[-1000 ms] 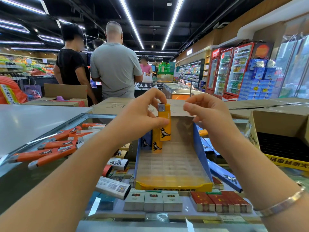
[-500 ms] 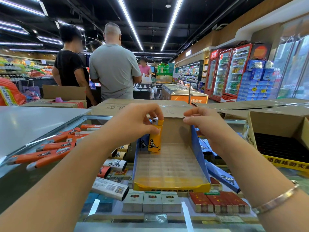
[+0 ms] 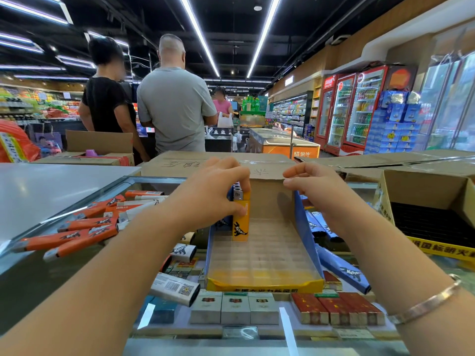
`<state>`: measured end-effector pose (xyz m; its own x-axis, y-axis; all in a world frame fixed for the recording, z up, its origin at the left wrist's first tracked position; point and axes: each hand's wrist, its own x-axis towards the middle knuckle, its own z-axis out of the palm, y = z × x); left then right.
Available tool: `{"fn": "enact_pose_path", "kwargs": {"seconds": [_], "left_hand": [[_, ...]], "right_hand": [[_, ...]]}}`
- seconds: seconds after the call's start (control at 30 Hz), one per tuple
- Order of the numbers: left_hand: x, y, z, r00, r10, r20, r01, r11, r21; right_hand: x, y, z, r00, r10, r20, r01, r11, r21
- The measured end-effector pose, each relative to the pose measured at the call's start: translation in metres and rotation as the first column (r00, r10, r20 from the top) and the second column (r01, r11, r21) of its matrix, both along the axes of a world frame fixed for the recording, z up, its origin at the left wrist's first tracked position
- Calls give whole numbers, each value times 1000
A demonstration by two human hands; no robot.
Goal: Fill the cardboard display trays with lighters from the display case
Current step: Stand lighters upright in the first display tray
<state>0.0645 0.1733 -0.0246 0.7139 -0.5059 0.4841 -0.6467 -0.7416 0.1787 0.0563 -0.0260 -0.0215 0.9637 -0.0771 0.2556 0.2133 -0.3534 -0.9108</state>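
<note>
Head view, item by item. Left hand [image 3: 213, 199]: thumb and forefinger pinch one orange plastic lighter with a black dinosaur print [image 3: 241, 219], upright, seated at the back-left of the tray. Right hand [image 3: 312, 187]: fingers loosely curled, holding nothing, hovering at the tray's 1 o'clock corner. Blue-and-yellow cardboard display tray with a clear gridded insert [image 3: 264, 285]: one, leaning back on the glass display case [image 3: 38, 278]. Behind the orange lighter, further metal tops and a blue body show; their count cannot be told. Every other slot shows bare, so filling looks barely begun. Long orange lighters [image 3: 74, 235]: about six loose at 9 o'clock. Brown cardboard carton [image 3: 421, 186]: one at 3 o'clock.
</note>
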Motion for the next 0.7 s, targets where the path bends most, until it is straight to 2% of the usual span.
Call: {"fn": "enact_pose_path", "kwargs": {"seconds": [0.1, 0.2, 0.27, 0.33, 0.4, 0.5, 0.7], "left_hand": [[2, -1, -4, 988, -33, -151, 19, 995, -94], [5, -1, -7, 985, -30, -170, 6, 990, -139], [6, -1, -9, 982, -7, -186, -18, 991, -132], [7, 0, -11, 982, 40, -187, -53, 996, -68], [9, 3, -12, 979, 95, -178, -97, 995, -5], [11, 8, -12, 966, 179, -189, -164, 982, 91], [12, 13, -11, 948, 254, -190, -235, 965, 117]], "right_hand": [[-1, -10, 5, 999, -48, 19, 50, 989, -137], [-5, -31, 12, 993, -120, 15, 115, 900, -421], [-12, -43, 16, 983, -120, -140, 15, 812, -584], [-20, -46, 16, 932, -110, -346, -177, 695, -697], [-26, -41, 16, 865, -126, -486, -336, 574, -747], [-28, -32, 15, 835, -154, -529, -407, 475, -780], [-24, -31, 10, 877, -101, -469, -362, 503, -785]]}}
